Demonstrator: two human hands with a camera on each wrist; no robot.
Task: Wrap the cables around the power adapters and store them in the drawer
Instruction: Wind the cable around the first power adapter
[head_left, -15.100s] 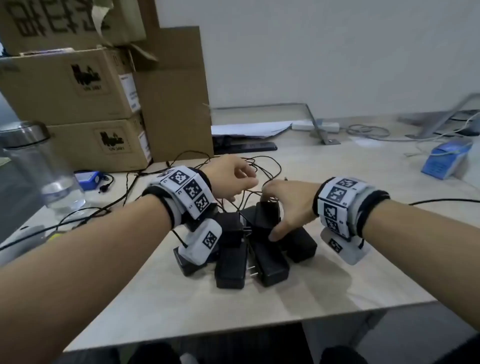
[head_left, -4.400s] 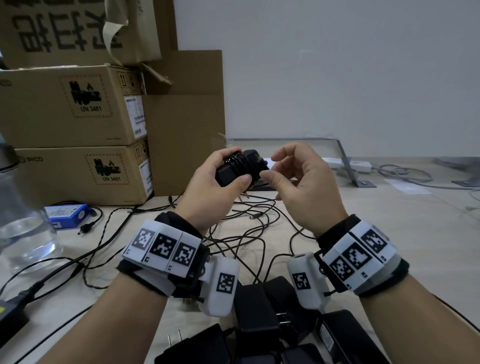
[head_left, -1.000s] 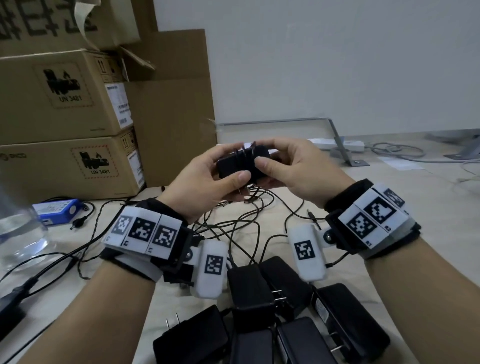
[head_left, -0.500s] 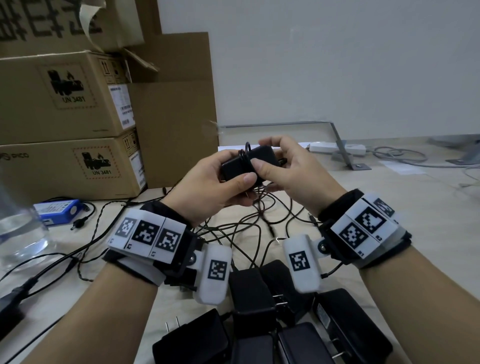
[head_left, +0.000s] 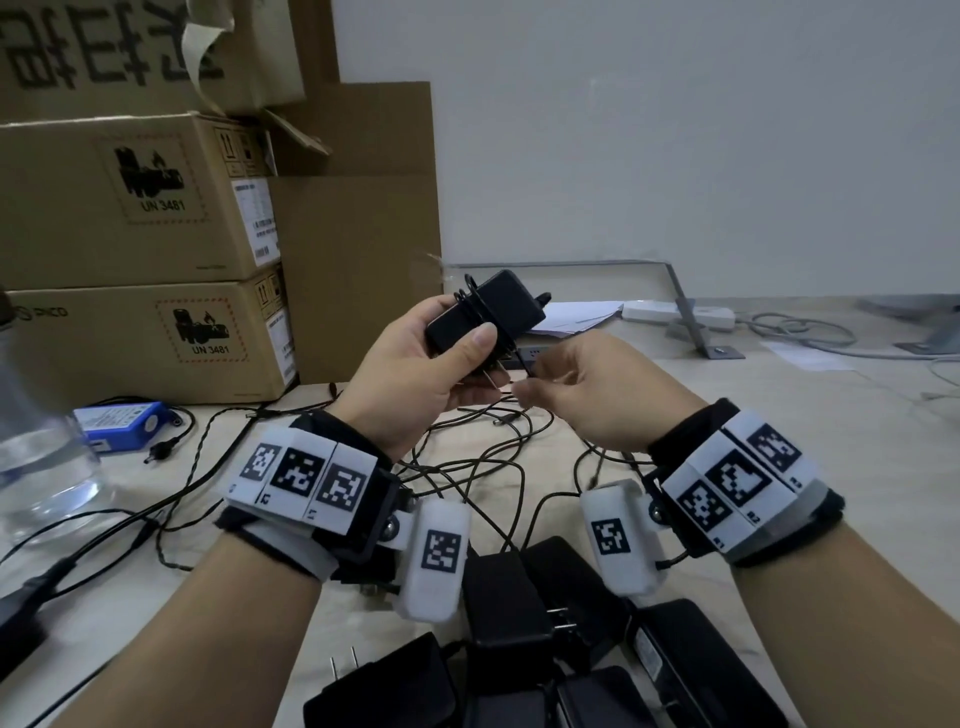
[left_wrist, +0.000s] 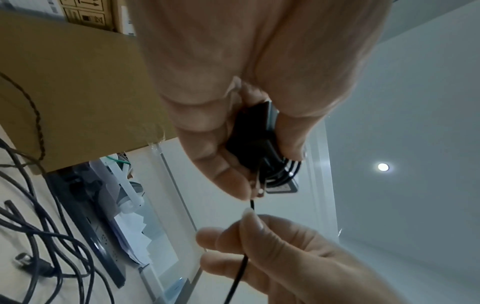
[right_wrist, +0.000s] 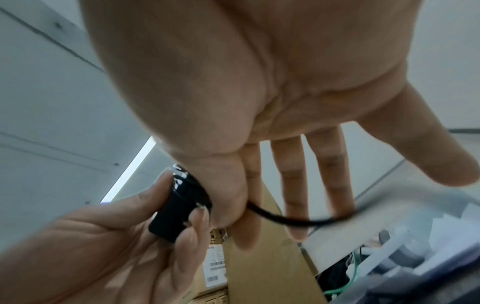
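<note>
Left hand (head_left: 410, 374) grips the power adapter (head_left: 485, 314) above the desk (head_left: 841, 447), thumb pressed across its face, several cable turns already banded round its middle. Just beside it and a little lower, the right hand (head_left: 587, 395) pinches the loose cable (left_wrist: 240, 267) between thumb and forefinger, its other fingers spread — the line runs short and taut from the pinch up to the adapter's prongs (head_left: 493, 375).

Nearest the body, the other adapters (head_left: 511, 603) lie huddled at the desk's front edge, unwrapped as far as I can tell. Beyond them a tangle of cords (head_left: 467, 457) sprawls across the middle of the desk. Further back stand the cardboard boxes (head_left: 130, 208), with a blue pack (head_left: 122, 423) at their foot. No drawer shows in any view.

Likely trouble: the free cable may run down into that tangle, so a snagged tail could drag the coil loose or pull another adapter along. Winding across the prongs could also leave a slack, slipping loop — and if the thumb eases off, the finished turns may spring open.
</note>
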